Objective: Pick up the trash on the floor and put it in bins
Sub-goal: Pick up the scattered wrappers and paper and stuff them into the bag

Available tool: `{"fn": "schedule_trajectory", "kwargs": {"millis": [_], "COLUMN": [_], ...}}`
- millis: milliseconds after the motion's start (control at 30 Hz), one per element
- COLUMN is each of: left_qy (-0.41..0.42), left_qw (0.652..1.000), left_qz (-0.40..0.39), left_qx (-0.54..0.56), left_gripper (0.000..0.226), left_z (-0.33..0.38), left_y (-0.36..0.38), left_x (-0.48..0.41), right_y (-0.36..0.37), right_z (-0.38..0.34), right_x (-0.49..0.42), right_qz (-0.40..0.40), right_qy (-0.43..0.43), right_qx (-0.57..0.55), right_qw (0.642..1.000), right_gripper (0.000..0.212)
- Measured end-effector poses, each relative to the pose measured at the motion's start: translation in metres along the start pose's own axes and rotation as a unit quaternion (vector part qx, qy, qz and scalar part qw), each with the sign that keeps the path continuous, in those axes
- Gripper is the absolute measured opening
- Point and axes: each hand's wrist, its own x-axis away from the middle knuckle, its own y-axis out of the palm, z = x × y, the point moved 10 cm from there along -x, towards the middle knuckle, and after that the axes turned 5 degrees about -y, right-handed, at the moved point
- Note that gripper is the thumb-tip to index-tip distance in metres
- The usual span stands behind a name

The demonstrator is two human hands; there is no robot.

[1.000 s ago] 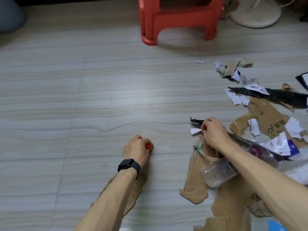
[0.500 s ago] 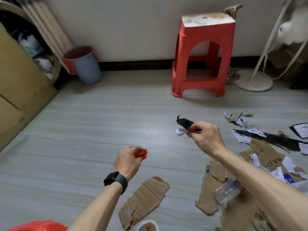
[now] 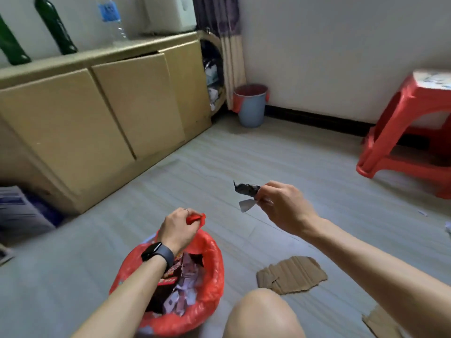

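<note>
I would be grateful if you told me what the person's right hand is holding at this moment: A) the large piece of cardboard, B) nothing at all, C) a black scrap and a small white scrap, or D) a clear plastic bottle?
C: the right hand pinches a black scrap and a small white scrap in the air, while the cardboard piece lies on the floor.

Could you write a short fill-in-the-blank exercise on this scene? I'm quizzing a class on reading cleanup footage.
1. The left hand pinches a small ____ scrap above the bin.
2. The right hand holds a white scrap and a ____ one.
3. The bin is lined with a ____ bag.
4. A torn piece of ____ lies on the floor right of the bin.

Missing words: red; black; red; cardboard
</note>
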Motion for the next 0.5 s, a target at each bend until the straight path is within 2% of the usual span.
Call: {"fn": "schedule_trajectory", "kwargs": {"millis": [100, 167, 267, 367, 500], "left_qy": [-0.070, -0.099, -0.135, -0.155, -0.195], "left_qw": [0.997, 0.995, 0.991, 0.986, 0.972], "left_qz": [0.013, 0.003, -0.019, -0.056, -0.124], "left_qx": [-0.012, -0.014, -0.011, 0.003, 0.050], "left_gripper": [0.014, 0.014, 0.019, 0.020, 0.029], "left_z": [-0.069, -0.098, -0.134, -0.152, -0.175], "left_y": [-0.032, -0.036, -0.035, -0.024, -0.006], "left_x": [0.017, 0.027, 0.046, 0.063, 0.082], "right_y": [0.049, 0.076, 0.117, 0.160, 0.223], "right_z": [-0.038, -0.046, -0.069, -0.086, -0.106], "right_x": [-0.014, -0.014, -0.021, -0.026, -0.017], "right_qz": [-0.045, -0.082, -0.110, -0.113, -0.182], "right_qy": [0.043, 0.119, 0.179, 0.244, 0.293], "right_qx": [-0.082, -0.166, -0.267, -0.362, -0.458], "right_qw": [0.995, 0.975, 0.941, 0.893, 0.820], "right_gripper": [0.010, 0.011, 0.011, 0.010, 0.012]}}
